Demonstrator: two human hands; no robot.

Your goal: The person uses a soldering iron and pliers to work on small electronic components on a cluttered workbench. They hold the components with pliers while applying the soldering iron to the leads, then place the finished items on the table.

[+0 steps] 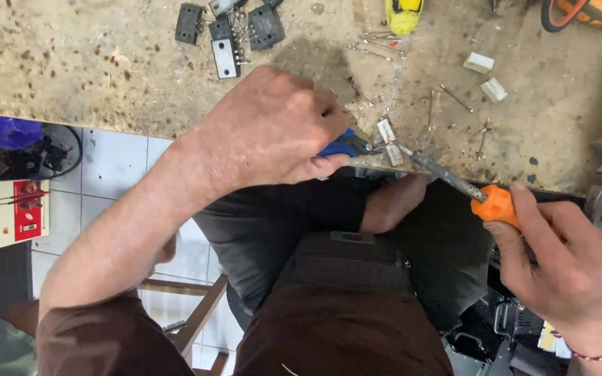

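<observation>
A: Head view, centre: what does each hand grip?

B: The left hand (273,129) is closed around blue-handled pliers (343,144) pinching a small white component (387,131) at the table (106,76) edge. The right hand (573,268), lower right, is closed on a soldering iron (468,188), tip at the component.

A: Risk?

B: Likely a slip: the part sits at the edge, and the iron's tip lies near the left hand's fingers.

Blue-handled pliers (343,145) mostly buried inside left hand (273,129) grip; part clamped at jaw tips too small to identify.
</observation>
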